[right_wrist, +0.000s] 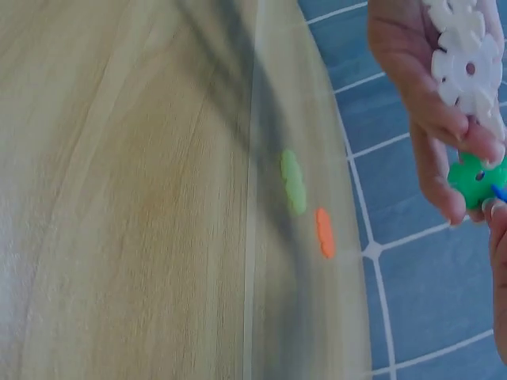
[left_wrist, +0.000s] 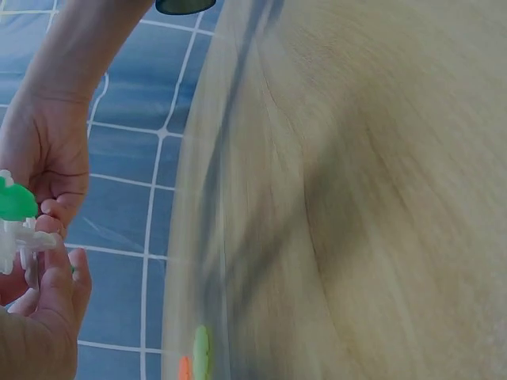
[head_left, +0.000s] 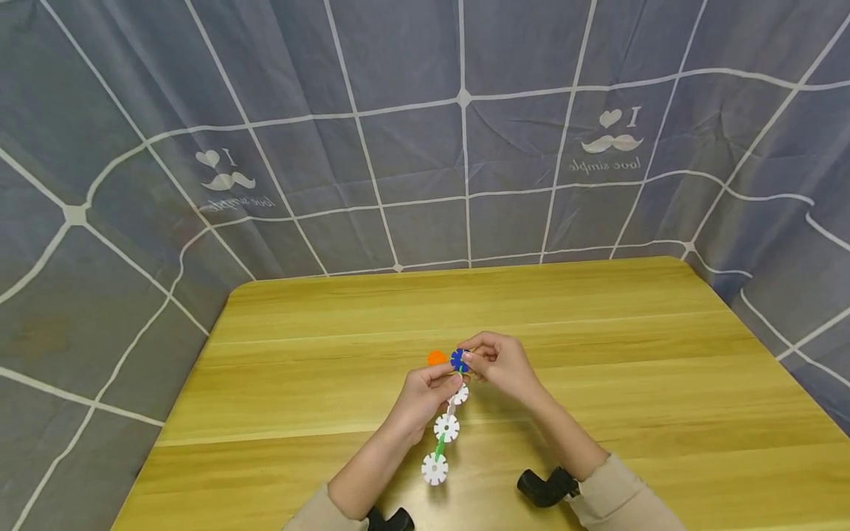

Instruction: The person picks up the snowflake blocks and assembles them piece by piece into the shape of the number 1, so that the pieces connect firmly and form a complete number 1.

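Note:
A chain of interlocked notched plastic discs hangs between my hands, with white discs (head_left: 447, 428) and an edge-on green disc (head_left: 440, 446) toward me. My left hand (head_left: 420, 402) grips the chain near its far end. There my right hand (head_left: 503, 366) pinches a blue notched disc (head_left: 457, 361) between thumb and fingers. The right wrist view shows another green disc (right_wrist: 478, 184) at my left fingertips, with the blue disc's edge against it. My fingers hide part of that joint.
On the wooden table (head_left: 319, 398) beyond my hands lies an orange disc (head_left: 436, 358). A light green disc (right_wrist: 292, 182) lies beside it in the right wrist view. Black wrist mounts (head_left: 546, 487) sit at both sleeves. A grey gridded curtain (head_left: 425, 162) surrounds the table.

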Action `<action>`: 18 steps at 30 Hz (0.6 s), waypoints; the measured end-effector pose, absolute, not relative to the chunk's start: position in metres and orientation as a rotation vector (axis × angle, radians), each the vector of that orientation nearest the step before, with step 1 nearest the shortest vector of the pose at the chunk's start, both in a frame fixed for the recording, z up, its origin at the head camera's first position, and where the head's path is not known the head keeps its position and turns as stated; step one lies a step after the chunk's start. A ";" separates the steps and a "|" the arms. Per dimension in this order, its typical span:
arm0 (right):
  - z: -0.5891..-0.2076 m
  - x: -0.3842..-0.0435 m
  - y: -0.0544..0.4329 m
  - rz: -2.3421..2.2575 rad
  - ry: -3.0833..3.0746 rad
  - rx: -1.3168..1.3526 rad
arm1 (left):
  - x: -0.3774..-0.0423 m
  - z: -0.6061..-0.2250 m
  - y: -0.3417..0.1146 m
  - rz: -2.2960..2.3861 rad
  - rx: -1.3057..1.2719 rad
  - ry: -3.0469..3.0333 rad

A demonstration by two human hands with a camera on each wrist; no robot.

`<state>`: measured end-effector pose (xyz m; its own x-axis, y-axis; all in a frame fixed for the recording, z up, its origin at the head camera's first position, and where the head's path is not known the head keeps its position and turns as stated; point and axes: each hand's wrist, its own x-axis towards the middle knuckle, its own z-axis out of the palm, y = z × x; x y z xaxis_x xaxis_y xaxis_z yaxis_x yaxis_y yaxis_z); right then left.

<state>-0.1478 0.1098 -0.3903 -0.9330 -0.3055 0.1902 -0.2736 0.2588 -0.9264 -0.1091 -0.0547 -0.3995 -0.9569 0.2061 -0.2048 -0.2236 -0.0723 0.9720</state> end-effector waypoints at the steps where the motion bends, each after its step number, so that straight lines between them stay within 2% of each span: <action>1: -0.390 -0.147 0.110 -1.788 2.499 -0.595 | -0.109 -0.399 -0.054 2.105 -0.015 1.920; 6: -0.389 -0.143 0.108 -1.596 2.725 -0.831 | -0.108 -0.399 -0.055 2.097 -0.008 1.950; 13: -0.389 -0.146 0.107 -1.867 2.423 -0.527 | -0.107 -0.397 -0.057 2.109 0.003 1.936; 18: -0.390 -0.145 0.105 -1.652 2.713 -0.885 | -0.107 -0.397 -0.057 2.117 -0.010 1.944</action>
<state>-0.1445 0.1050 -0.3898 -0.8448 -0.3615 0.3945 -0.5164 0.3580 -0.7779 -0.1070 -0.0568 -0.3965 -0.9644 0.1901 -0.1838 -0.1993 -0.0657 0.9777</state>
